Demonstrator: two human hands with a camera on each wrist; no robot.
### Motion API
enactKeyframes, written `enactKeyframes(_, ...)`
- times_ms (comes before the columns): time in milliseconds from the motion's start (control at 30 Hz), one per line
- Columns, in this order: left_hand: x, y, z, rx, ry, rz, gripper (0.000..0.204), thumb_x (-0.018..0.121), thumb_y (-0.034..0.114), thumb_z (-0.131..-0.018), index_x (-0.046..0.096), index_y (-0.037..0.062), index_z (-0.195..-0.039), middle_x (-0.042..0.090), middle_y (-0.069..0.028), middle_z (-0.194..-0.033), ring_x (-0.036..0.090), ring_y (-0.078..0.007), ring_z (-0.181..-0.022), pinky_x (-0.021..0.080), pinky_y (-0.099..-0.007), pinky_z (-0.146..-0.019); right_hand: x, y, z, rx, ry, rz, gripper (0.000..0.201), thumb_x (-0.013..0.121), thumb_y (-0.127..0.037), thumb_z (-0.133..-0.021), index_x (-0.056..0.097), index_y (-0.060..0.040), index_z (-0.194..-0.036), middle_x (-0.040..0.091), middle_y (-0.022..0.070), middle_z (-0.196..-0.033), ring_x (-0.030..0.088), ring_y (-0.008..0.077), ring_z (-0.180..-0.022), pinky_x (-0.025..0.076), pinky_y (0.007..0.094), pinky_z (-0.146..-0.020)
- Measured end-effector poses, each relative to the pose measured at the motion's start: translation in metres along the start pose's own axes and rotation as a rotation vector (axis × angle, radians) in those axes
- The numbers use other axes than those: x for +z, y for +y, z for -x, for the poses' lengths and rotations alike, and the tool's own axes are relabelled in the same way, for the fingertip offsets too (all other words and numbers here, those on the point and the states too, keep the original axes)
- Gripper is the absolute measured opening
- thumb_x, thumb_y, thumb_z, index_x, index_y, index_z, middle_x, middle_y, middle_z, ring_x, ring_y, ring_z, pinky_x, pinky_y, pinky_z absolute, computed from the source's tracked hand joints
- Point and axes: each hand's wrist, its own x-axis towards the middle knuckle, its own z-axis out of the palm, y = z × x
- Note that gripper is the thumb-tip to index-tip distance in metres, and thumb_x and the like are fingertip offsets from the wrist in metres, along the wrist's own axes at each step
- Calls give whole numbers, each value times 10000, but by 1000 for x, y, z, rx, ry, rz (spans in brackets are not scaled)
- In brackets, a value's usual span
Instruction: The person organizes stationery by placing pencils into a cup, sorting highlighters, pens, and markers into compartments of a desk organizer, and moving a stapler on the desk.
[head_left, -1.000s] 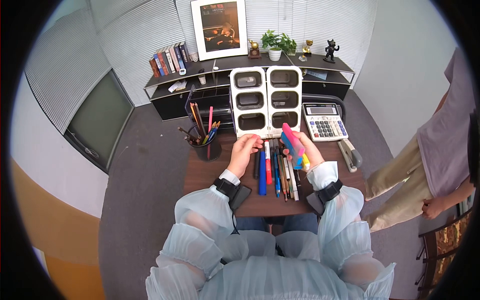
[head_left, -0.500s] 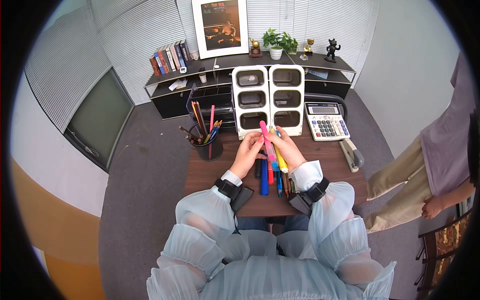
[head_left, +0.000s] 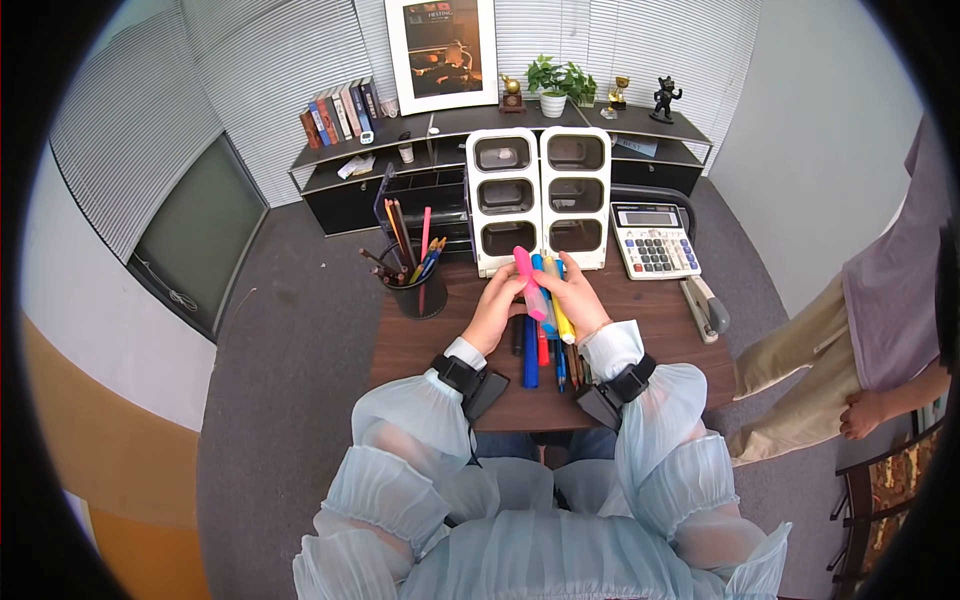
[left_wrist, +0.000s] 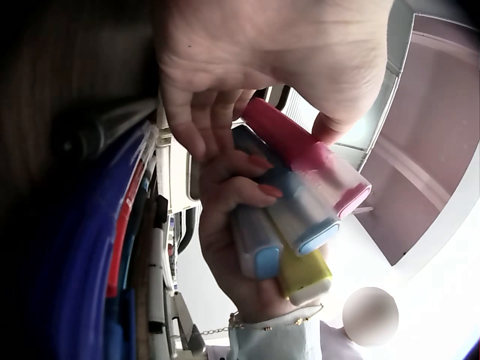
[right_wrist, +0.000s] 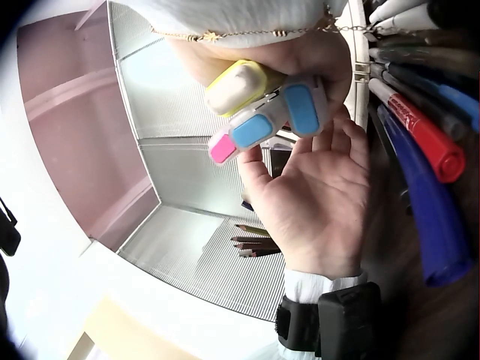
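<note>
My left hand (head_left: 491, 310) pinches a pink highlighter (head_left: 530, 285) with its thumb against it; the left wrist view shows the thumb pressed on the pink barrel (left_wrist: 285, 131). Beside it, my right hand (head_left: 582, 305) grips two blue highlighters (left_wrist: 304, 214) and a yellow highlighter (head_left: 563, 322), fingers curled round them. The pink one lies against this bundle in the right wrist view, its end (right_wrist: 223, 149) beside a blue end (right_wrist: 253, 131). Under the hands, a blue marker (head_left: 531, 360), a red marker (right_wrist: 427, 139) and several pens and pencils lie on the table.
A white organizer (head_left: 540, 200) with dark compartments stands behind the hands. Left of it is a mesh pen cup (head_left: 418, 298) with pencils. A calculator (head_left: 655, 243) and stapler (head_left: 706, 308) lie right. Another person (head_left: 890, 290) stands at the right.
My right hand has moved left with the highlighters to meet my left hand, which now pinches the pink one. Over the last half second, the pink highlighter has tilted slightly.
</note>
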Motion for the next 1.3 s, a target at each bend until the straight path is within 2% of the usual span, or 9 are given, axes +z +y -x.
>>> enactKeyframes(400, -2, -11, -4, -56, -7, -84, 392, 414, 152, -909, 356, 30, -1276, 492, -64, -1173, 481, -121, -1048, 404, -253, -864, 0, 6, -4, -20, 38, 10, 793, 617, -121, -760, 109, -7, -1359, 459, 172, -1155, 521, 198, -950, 470, 297, -738)
enactKeyframes(500, 1, -16, -6, 84, -4, -72, 380, 413, 137, -920, 342, 46, -1282, 533, -28, -1074, 502, -76, -906, 421, -201, -727, 1, 7, -5, -24, 36, 4, 788, 612, -114, -763, 108, -10, -1360, 466, 162, -1142, 519, 191, -945, 465, 292, -746)
enactKeyframes(567, 1, -11, -4, 14, 43, -67, 381, 426, 151, -921, 357, 20, -1273, 488, -61, -1173, 466, -108, -1060, 373, -236, -900, 4, 5, -3, -21, 34, -2, 783, 609, -109, -766, 108, -13, -1360, 469, 156, -1135, 518, 188, -943, 463, 290, -749)
enactKeyframes(600, 1, -9, -4, 13, 42, -67, 381, 426, 151, -921, 357, 20, -1273, 488, -61, -1173, 466, -108, -1060, 373, -236, -900, 6, 3, -2, -31, 30, -19, 777, 604, -102, -769, 108, -19, -1362, 472, 151, -1130, 518, 187, -943, 462, 289, -749)
enactKeyframes(667, 3, -6, -2, 51, 95, -53, 363, 419, 179, -927, 362, 65, -1267, 537, -6, -1035, 497, -60, -863, 437, -200, -668, 10, 2, 0, -42, 28, -34, 771, 599, -94, -772, 108, -25, -1363, 474, 146, -1125, 517, 186, -942, 462, 289, -750)
enactKeyframes(733, 2, -6, -3, 63, 102, -32, 360, 419, 193, -929, 365, 79, -1266, 531, -4, -1045, 496, -55, -853, 444, -200, -639, 13, 1, 0, -81, 16, 18, 761, 593, -91, -781, 108, -38, -1365, 476, 139, -1119, 515, 180, -940, 457, 286, -755)
enactKeyframes(933, 0, -8, -4, 83, 198, 141, 330, 394, 215, -937, 416, 38, -1214, 505, -47, -1120, 484, -115, -1013, 375, -247, -890, 28, 0, -1, -122, -58, 79, 770, 616, -138, -779, 131, -42, -1369, 417, 159, -1200, 458, 197, -1041, 405, 286, -853)
enactKeyframes(1033, -3, -7, -3, 37, 205, 171, 330, 393, 212, -936, 418, 35, -1213, 505, -57, -1131, 482, -130, -1033, 381, -254, -889, 31, 6, -7, -277, -95, 218, 770, 622, -159, -778, 140, -26, -1365, 363, 189, -1266, 407, 230, -1120, 353, 281, -918)
enactKeyframes(1300, -4, -7, -6, -4, 94, 254, 372, 375, 237, -944, 385, 49, -1264, 478, -55, -1196, 458, -136, -1093, 368, -275, -919, 20, 16, -17, -374, 22, 378, 778, 625, -183, -772, 135, -16, -1353, 400, 246, -1232, 446, 291, -1113, 366, 318, -914)
